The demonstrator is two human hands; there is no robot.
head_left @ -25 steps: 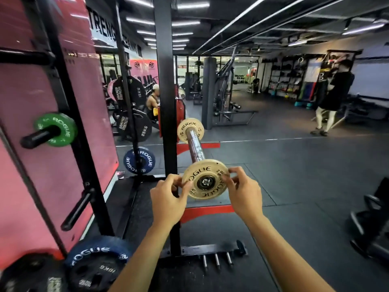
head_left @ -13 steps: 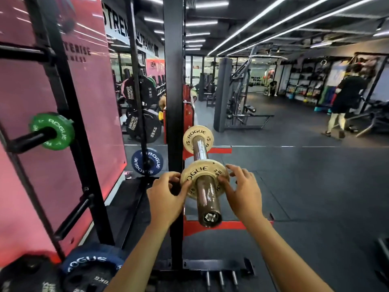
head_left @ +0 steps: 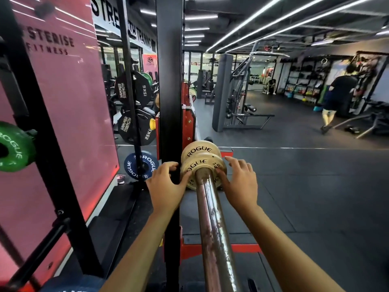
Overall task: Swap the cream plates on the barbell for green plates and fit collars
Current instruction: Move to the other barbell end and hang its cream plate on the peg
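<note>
Slid inward on the chrome barbell [head_left: 212, 218], the near round cream plate [head_left: 202, 164] meets the far cream plate [head_left: 199, 149]; left hand [head_left: 166, 186] and right hand [head_left: 240, 182] grip its rim. Nothing swapped yet.

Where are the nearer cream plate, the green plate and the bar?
nearer cream plate [head_left: 200, 164]: head view, its lettered face above the bar.
green plate [head_left: 19, 157]: head view, its lettered face.
bar [head_left: 210, 218]: head view, middle of the shiny sleeve.

We see a glossy, scuffed metal barbell sleeve [head_left: 212, 224], matt cream plates [head_left: 202, 165], and a dull rubbery floor [head_left: 305, 197].
</note>
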